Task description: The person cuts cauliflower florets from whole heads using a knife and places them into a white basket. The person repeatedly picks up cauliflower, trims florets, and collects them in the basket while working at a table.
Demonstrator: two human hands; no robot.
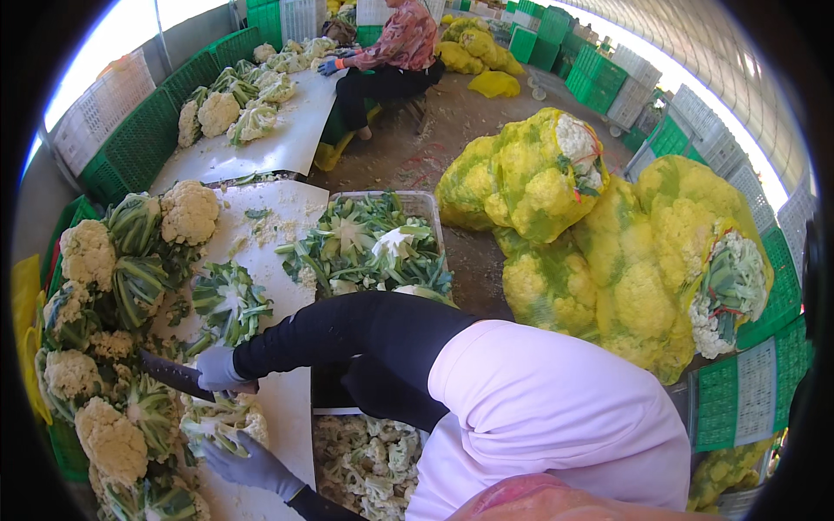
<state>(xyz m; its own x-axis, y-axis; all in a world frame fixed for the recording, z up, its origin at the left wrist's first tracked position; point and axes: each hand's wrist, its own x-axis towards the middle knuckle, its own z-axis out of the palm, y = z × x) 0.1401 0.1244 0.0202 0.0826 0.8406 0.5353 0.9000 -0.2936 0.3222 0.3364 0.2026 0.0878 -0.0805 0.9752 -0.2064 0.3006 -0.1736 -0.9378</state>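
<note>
My right hand (220, 371), in a grey glove, is closed around the handle of a large dark-bladed knife (174, 374). The blade points to the left, over the heaped cauliflowers. Below it in view, my left hand (251, 465), also gloved in grey, rests with spread fingers on a trimmed cauliflower head (225, 423) lying on the white board (280, 417); its stem side shows. A cut-off cluster of cauliflower leaves (231, 303) lies above my right hand in view. Whole cauliflowers with leaves, such as one pale head (111, 439), are piled along the board's left side.
A crate of leaf trimmings (440, 228) stands beside the board; cauliflower pieces (368, 462) fill a container below. Yellow net sacks of cauliflower (622, 286) lie at the right. A seated person (404, 39) in blue gloves works at another board (300, 124). Green crates (140, 146) line the left.
</note>
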